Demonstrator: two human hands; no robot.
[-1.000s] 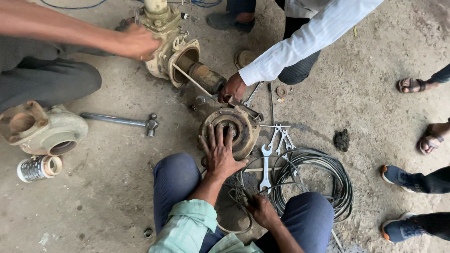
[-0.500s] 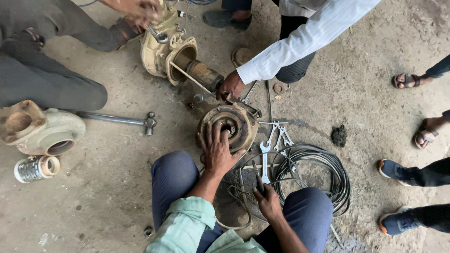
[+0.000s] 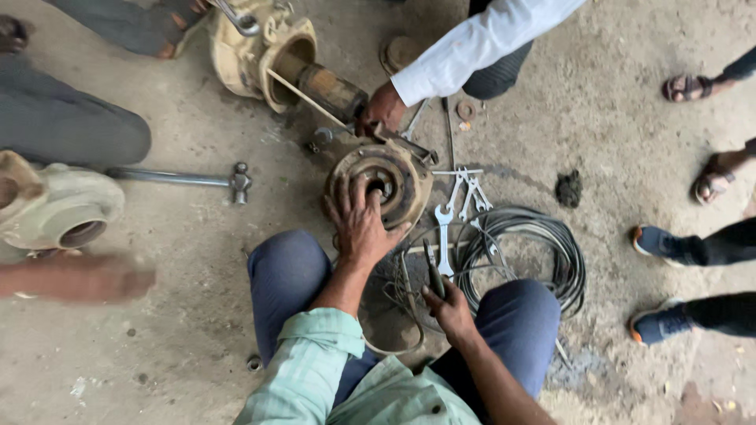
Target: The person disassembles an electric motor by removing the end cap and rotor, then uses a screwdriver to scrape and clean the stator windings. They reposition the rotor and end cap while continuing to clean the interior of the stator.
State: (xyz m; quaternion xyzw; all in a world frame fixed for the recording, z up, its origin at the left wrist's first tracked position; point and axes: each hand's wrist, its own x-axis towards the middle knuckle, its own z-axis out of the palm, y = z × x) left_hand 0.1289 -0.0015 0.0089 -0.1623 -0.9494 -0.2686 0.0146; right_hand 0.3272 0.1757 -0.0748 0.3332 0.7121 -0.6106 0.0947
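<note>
Left hand (image 3: 361, 224) spread flat on rusty motor housing (image 3: 382, 177), likely heavy, rigid, best gripped by rim; right hand (image 3: 449, 307) clutching pliers (image 3: 434, 270).

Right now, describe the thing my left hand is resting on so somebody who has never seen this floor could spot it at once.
Start at the black cable coil on the concrete floor, then look left past the spanners. There sits a round rusty metal housing with the left hand spread on it. Unlike the cream pump casings nearby, it is a flat, ringed disc with a central hole.
</note>
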